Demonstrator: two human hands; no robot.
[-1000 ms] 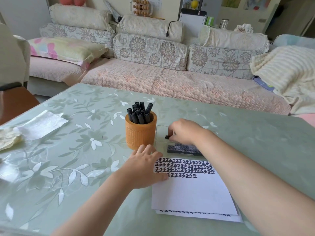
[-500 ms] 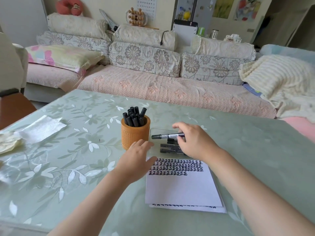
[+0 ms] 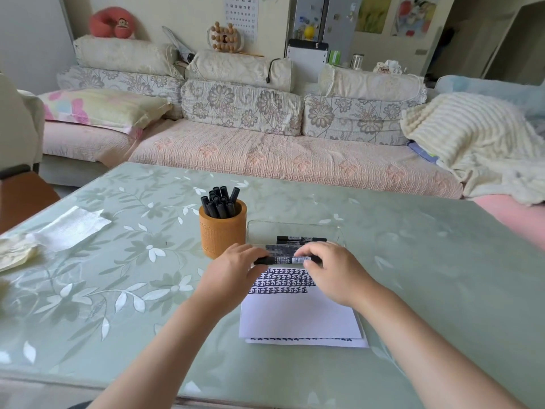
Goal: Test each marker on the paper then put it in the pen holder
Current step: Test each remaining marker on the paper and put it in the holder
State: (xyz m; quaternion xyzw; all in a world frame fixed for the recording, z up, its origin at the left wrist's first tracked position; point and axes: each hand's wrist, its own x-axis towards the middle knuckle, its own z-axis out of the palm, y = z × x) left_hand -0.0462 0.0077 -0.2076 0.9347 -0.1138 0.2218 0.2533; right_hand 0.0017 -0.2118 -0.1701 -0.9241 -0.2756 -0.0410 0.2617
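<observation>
A black marker [image 3: 284, 260] lies level above the top edge of the white paper [image 3: 298, 315], held at both ends. My left hand [image 3: 233, 274] grips its left end and my right hand [image 3: 333, 270] grips its right end. Rows of black test marks [image 3: 281, 281] cover the paper's upper part. An orange pen holder [image 3: 222, 231] with several black markers stands just left of my hands. Behind my hands, a clear tray [image 3: 295, 228] holds loose markers [image 3: 300, 240].
White tissue [image 3: 70, 227] and crumpled paper [image 3: 14, 252] lie at the table's left edge. A second marked sheet [image 3: 306, 341] sticks out under the paper. A sofa with cushions runs behind the green floral table [image 3: 118, 290].
My right hand lifted a marker out of the clear tray and brought it toward me over the paper's top. My left hand left the paper and took the marker's left end.
</observation>
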